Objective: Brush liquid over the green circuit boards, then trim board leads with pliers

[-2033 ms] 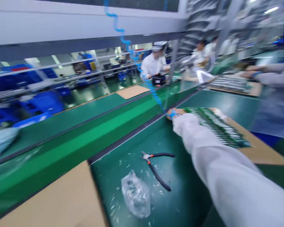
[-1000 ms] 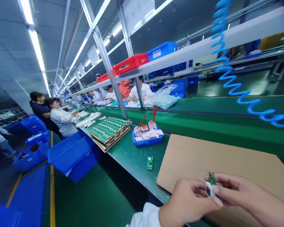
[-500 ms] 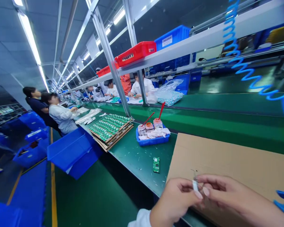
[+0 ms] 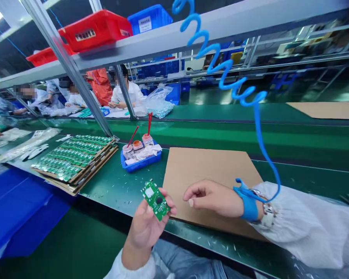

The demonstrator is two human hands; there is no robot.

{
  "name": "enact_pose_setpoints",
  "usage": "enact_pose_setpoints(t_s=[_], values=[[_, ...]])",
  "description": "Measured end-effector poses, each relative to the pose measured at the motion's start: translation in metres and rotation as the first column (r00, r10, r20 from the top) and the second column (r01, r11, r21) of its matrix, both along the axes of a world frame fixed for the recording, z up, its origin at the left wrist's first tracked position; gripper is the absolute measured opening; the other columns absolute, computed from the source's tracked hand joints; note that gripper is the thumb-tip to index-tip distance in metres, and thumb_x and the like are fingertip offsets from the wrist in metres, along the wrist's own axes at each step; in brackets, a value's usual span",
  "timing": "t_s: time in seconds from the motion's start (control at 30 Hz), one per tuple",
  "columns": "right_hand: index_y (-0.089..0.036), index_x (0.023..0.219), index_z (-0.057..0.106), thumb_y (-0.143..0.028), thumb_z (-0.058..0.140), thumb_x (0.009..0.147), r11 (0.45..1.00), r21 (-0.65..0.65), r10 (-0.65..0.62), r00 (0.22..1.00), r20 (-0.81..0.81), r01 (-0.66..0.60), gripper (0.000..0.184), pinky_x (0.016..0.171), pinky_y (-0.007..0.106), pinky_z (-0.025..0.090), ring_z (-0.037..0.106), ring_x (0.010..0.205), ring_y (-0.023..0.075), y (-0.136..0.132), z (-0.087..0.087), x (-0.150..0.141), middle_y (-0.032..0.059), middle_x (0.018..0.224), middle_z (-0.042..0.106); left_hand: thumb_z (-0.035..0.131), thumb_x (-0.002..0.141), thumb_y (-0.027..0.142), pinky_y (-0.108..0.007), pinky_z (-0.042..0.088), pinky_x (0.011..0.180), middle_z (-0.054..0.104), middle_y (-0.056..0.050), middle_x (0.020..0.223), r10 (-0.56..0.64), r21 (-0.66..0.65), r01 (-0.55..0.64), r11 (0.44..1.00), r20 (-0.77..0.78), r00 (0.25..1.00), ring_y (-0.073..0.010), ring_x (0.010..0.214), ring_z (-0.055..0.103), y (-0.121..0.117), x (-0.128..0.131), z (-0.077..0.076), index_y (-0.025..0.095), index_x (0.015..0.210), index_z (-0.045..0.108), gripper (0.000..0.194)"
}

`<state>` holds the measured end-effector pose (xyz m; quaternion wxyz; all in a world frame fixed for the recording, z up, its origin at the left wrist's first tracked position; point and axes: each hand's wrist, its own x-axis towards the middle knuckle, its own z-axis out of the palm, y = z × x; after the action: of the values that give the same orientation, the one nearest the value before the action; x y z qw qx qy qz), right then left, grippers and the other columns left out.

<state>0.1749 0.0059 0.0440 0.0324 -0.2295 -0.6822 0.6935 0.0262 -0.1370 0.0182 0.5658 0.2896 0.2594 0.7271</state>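
Note:
A green circuit board [image 4: 156, 200] with a white square part and a dark round part is held by its edges in my left hand [image 4: 145, 223]. The hand is closed on it, in front of the cardboard sheet [image 4: 209, 162]. My right hand [image 4: 211, 198] is above the cardboard, to the right of the board. Its fingers are loosely bent with a gap between thumb and forefinger, and nothing shows in them. A blue wrist strap [image 4: 248, 203] circles my right wrist, with a blue coiled cord [image 4: 260, 131] running up from it.
Left of the cardboard stands a blue tray [image 4: 139, 164] with small bottles, red sticks and white cloth. Panels of green boards [image 4: 75, 155] lie stacked on cardboard farther left. Red bins [image 4: 97, 31] sit on a shelf above. People in white work across the bench.
The circuit board has gone from the bench into my left hand. My hands, earlier together around a small white piece, are now apart. The view has swung right.

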Motion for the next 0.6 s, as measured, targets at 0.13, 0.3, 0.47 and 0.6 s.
enact_pose_setpoints(t_s=[0.13,0.3,0.47,0.6], values=[[-0.014,0.076,0.063,-0.038,0.065,0.06,1.0,0.001,0.017,1.0,0.01,-0.017,0.029,0.058,0.026,0.037,0.05,0.058,0.0115,0.003,-0.003,0.004,-0.0019,0.06,0.055,0.073,0.072,0.043,-0.021,0.047,0.077,0.067,-0.003,0.087,0.085,0.021,-0.082,0.996,-0.197,0.977,-0.0127,0.081,0.06,0.002,-0.002,-0.004,0.022,0.102,0.069,0.037],[-0.014,0.076,0.064,-0.038,0.067,0.06,1.0,0.005,0.0,1.0,0.013,0.0,0.029,0.059,0.026,0.036,0.047,0.06,0.0115,0.007,-0.002,0.009,-0.0013,0.063,0.056,0.069,0.076,0.044,-0.022,0.045,0.084,0.068,-0.003,0.096,0.2,0.067,-0.193,0.979,-0.503,0.841,-0.0145,0.09,0.06,0.001,-0.008,-0.011,0.028,0.108,0.067,0.036],[-0.013,0.081,0.064,-0.037,0.069,0.06,0.999,0.0,-0.035,0.999,-0.022,0.035,0.032,0.059,0.025,0.035,0.045,0.06,0.0102,-0.002,0.004,0.014,-0.0025,0.064,0.053,0.066,0.079,0.04,-0.026,0.048,0.082,0.066,-0.004,0.099,0.281,0.118,-0.292,0.949,-0.733,0.619,-0.0173,0.093,0.061,-0.001,-0.007,-0.008,0.028,0.108,0.066,0.031],[-0.013,0.099,0.06,-0.038,0.068,0.066,0.998,-0.023,-0.06,0.988,-0.144,0.058,0.043,0.059,0.024,0.038,0.047,0.063,0.0104,-0.02,0.005,0.013,-0.0006,0.074,0.055,0.067,0.075,0.031,-0.027,0.048,0.074,0.065,-0.004,0.094,0.302,0.168,-0.455,0.874,-0.922,0.241,-0.0183,0.085,0.06,0.008,0.005,-0.003,0.023,0.1,0.065,0.027]])
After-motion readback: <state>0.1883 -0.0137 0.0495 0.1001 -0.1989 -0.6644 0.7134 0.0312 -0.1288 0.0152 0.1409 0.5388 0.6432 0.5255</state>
